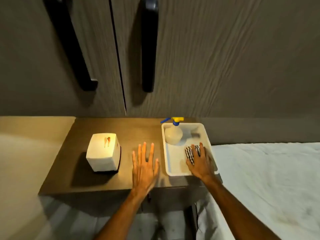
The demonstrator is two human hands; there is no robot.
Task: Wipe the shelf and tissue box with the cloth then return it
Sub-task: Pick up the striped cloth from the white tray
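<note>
Black-and-white striped cloth [191, 152] lain in white plastic tray [173, 163], covered and gripped by right hand [200, 163], left hand [144, 168] spread flat over brown wooden shelf [103, 177], white tissue box [103, 152] set leftward

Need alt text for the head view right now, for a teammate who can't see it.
The right hand rests on a striped cloth inside a white tray, beside a spray bottle. The left hand is spread flat over the brown shelf, with a white tissue box to its left.
</note>
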